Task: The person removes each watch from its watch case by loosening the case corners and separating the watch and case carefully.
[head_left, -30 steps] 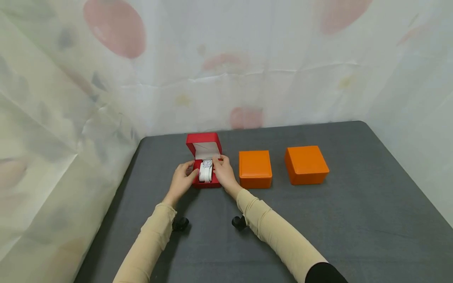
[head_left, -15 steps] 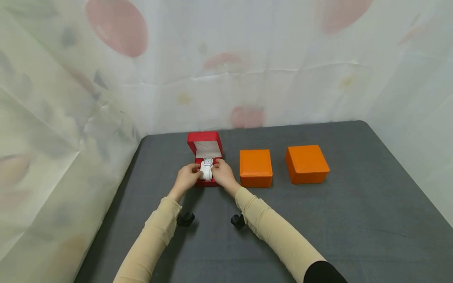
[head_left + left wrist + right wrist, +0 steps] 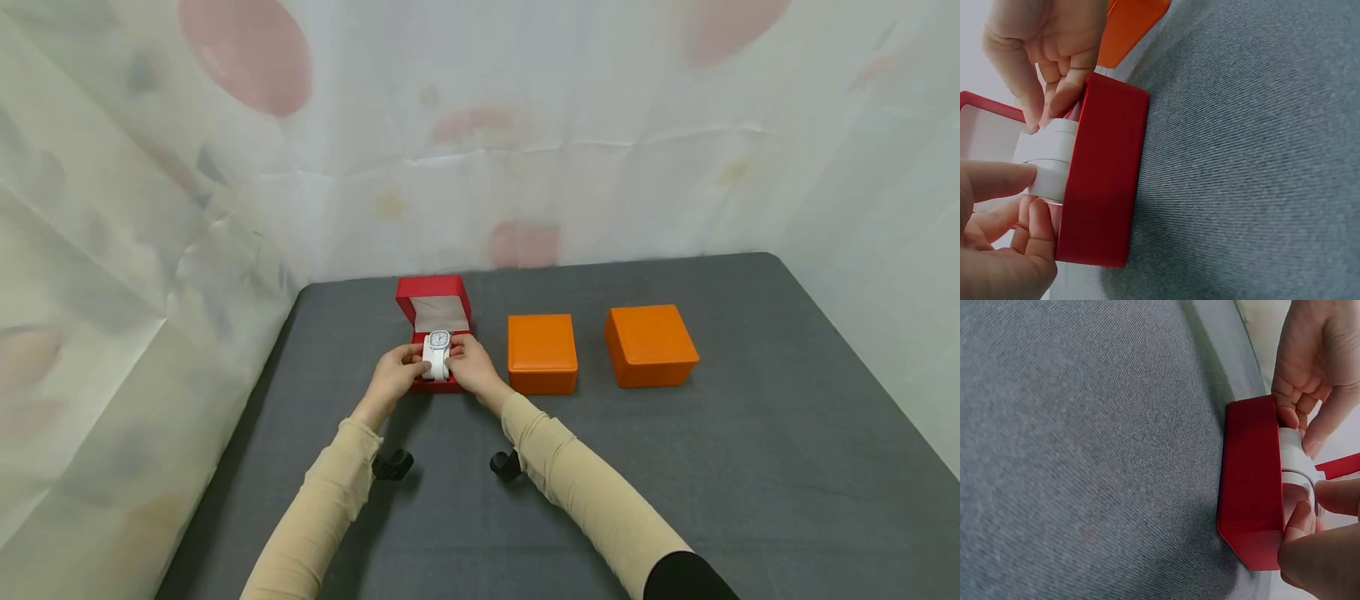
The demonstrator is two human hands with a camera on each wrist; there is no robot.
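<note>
An open red box (image 3: 433, 302) with a pale lining stands on the grey table (image 3: 750, 467), its lid up at the back. A white watch (image 3: 437, 354) on a white cushion sits in it. My left hand (image 3: 397, 377) pinches the watch's left side and my right hand (image 3: 468, 367) pinches its right side. In the left wrist view the left fingers (image 3: 1019, 215) grip the white band (image 3: 1047, 164) above the red box (image 3: 1104, 175), with the right hand (image 3: 1047, 50) opposite. The right wrist view shows both hands on the watch (image 3: 1297, 465) behind the red box (image 3: 1250, 481) wall.
Two shut orange boxes (image 3: 542, 353) (image 3: 649, 346) stand in a row to the right of the red box. Pale patterned sheeting (image 3: 150, 250) walls the table at the back and left. Black wrist-camera mounts (image 3: 393, 464) (image 3: 507, 466) show under both sleeves.
My left hand moved from the box's left wall onto the watch. Both hands now pinch the watch, which sits slightly higher in the box.
</note>
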